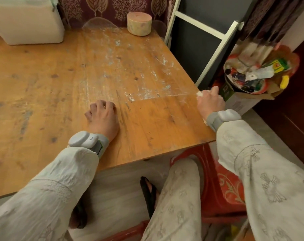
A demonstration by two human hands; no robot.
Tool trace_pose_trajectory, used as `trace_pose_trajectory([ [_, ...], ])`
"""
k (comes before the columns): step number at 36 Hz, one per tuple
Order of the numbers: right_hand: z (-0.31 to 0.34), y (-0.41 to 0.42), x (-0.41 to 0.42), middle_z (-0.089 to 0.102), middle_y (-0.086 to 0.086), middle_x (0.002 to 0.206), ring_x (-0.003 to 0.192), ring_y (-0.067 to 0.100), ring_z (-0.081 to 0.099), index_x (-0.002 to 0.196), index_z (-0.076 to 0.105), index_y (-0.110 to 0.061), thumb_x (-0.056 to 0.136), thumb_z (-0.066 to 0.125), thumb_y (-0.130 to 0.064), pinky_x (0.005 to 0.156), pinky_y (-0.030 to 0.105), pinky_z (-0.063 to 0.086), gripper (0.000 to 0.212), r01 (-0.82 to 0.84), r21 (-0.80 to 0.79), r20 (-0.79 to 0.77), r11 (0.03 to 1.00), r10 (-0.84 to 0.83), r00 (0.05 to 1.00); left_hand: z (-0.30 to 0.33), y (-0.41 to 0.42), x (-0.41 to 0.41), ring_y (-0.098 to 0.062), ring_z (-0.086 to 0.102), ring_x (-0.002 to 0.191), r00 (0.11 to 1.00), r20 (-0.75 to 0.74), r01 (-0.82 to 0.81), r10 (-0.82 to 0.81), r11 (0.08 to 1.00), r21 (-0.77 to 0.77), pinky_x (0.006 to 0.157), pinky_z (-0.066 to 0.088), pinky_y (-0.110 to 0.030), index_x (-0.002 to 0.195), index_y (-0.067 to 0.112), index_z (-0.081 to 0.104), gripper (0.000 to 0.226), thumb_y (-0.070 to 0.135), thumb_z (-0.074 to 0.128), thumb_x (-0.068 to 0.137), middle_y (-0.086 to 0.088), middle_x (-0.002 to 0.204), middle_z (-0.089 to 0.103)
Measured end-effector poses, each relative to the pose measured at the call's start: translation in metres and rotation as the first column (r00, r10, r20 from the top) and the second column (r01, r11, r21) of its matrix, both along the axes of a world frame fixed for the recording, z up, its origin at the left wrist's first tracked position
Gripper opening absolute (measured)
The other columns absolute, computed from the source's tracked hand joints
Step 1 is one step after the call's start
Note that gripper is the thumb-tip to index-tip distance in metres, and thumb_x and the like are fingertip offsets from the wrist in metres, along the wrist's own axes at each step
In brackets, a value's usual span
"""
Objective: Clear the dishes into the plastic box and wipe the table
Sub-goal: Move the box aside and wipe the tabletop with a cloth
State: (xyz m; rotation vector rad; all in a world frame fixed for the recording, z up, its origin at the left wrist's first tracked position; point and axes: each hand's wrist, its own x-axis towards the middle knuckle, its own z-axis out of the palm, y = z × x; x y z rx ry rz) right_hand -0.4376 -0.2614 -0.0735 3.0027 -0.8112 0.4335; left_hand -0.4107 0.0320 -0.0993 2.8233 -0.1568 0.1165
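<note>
Your left hand (102,117) rests on the surface (60,80) with open wood ahead of it, so a sweep forward meets nothing until the far edge. Far left, the plastic box (26,20) blocks that back corner. Far right, the round tin (139,23) stands near the back edge with bare wood between it and the box. Your right hand (210,101), holding a white wad (200,93), sits at the surface's right edge. Just past it the white chair frame (215,54) stands close alongside, and the heaped bin (255,73) crowds the floor beyond. Below the near edge, the red stool (219,181) and your knee fill the gap.
</note>
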Motion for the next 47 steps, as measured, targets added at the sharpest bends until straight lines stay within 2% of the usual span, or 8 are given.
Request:
trace_pose_trajectory([
  [3, 0.002, 0.013, -0.004, 0.043, 0.014, 0.125, 0.101, 0.031, 0.056, 0.124, 0.052, -0.009, 0.100, 0.039, -0.026, 0.082, 0.036, 0.049, 0.032, -0.063, 0.061, 0.080, 0.996, 0.058, 0.995, -0.002, -0.006, -0.002, -0.032, 0.030, 0.124, 0.999, 0.027, 0.018, -0.020, 0.999, 0.045, 0.101, 0.024, -0.046, 0.125, 0.016, 0.046, 0.035, 0.011, 0.038, 0.092, -0.012, 0.130, 0.039],
  [6, 0.000, 0.054, -0.004, 0.043, 0.012, 0.124, 0.100, 0.029, 0.056, 0.129, 0.050, -0.015, 0.100, 0.038, -0.026, 0.081, 0.035, 0.047, 0.034, -0.307, 0.087, 0.120, 0.948, 0.296, 0.948, -0.003, -0.009, -0.002, -0.031, 0.029, 0.126, 0.997, 0.056, 0.050, -0.053, 0.997, 0.061, 0.101, 0.022, -0.045, 0.127, 0.017, 0.046, 0.036, 0.009, 0.035, 0.093, -0.011, 0.130, 0.038],
  [12, -0.016, 0.103, -0.008, 0.044, 0.007, 0.121, 0.103, 0.028, 0.052, 0.128, 0.053, -0.023, 0.097, 0.043, -0.031, 0.077, 0.034, 0.046, 0.034, -0.571, 0.092, 0.019, 0.816, 0.572, 0.820, -0.004, -0.013, -0.001, -0.030, 0.030, 0.124, 0.988, 0.078, 0.131, -0.135, 0.989, 0.065, 0.102, 0.022, -0.045, 0.129, 0.018, 0.046, 0.040, 0.006, 0.035, 0.092, -0.010, 0.130, 0.040],
  [21, -0.013, 0.008, -0.008, 0.044, 0.007, 0.126, 0.105, 0.029, 0.053, 0.127, 0.054, -0.021, 0.098, 0.039, -0.031, 0.083, 0.034, 0.044, 0.034, -0.208, 0.125, 0.050, 0.970, 0.203, 0.978, -0.008, -0.027, -0.003, -0.030, 0.033, 0.121, 0.970, 0.117, 0.208, -0.215, 0.976, 0.066, 0.101, 0.023, -0.045, 0.124, 0.016, 0.049, 0.036, 0.003, 0.038, 0.092, -0.009, 0.126, 0.043],
  [27, -0.005, -0.029, -0.005, 0.044, 0.014, 0.121, 0.101, 0.033, 0.051, 0.123, 0.055, -0.012, 0.099, 0.041, -0.028, 0.077, 0.035, 0.041, 0.033, 0.050, 0.122, 0.093, 0.991, -0.062, 0.994, -0.006, -0.028, 0.001, -0.031, 0.034, 0.120, 0.968, 0.115, 0.216, -0.225, 0.973, 0.081, 0.100, 0.024, -0.044, 0.123, 0.017, 0.050, 0.035, 0.004, 0.040, 0.092, -0.009, 0.125, 0.043],
  [35, 0.017, 0.016, -0.014, 0.047, 0.007, 0.121, 0.101, 0.025, 0.053, 0.129, 0.054, -0.021, 0.098, 0.042, -0.032, 0.079, 0.028, 0.040, 0.035, -0.320, 0.130, 0.195, 0.938, 0.292, 0.936, -0.009, -0.029, 0.003, -0.032, 0.041, 0.114, 0.958, 0.147, 0.234, -0.245, 0.968, 0.089, 0.096, 0.030, -0.046, 0.119, 0.016, 0.055, 0.033, 0.004, 0.042, 0.091, -0.011, 0.123, 0.048],
  [39, -0.002, 0.030, -0.024, 0.045, 0.004, 0.123, 0.104, 0.022, 0.051, 0.130, 0.052, -0.024, 0.098, 0.042, -0.035, 0.079, 0.030, 0.040, 0.035, -0.421, 0.108, 0.051, 0.901, 0.418, 0.907, -0.010, -0.027, 0.004, -0.033, 0.041, 0.115, 0.956, 0.146, 0.245, -0.253, 0.967, 0.071, 0.096, 0.031, -0.046, 0.119, 0.015, 0.056, 0.034, 0.002, 0.043, 0.090, -0.012, 0.124, 0.048],
  [47, -0.005, -0.033, -0.017, 0.045, 0.015, 0.119, 0.101, 0.034, 0.051, 0.122, 0.056, -0.014, 0.099, 0.038, -0.028, 0.079, 0.038, 0.042, 0.032, 0.073, 0.125, 0.043, 0.989, -0.079, 0.996, -0.009, -0.026, 0.004, -0.034, 0.041, 0.114, 0.956, 0.158, 0.241, -0.248, 0.969, 0.063, 0.094, 0.032, -0.046, 0.119, 0.015, 0.057, 0.032, 0.003, 0.045, 0.091, -0.012, 0.123, 0.049],
])
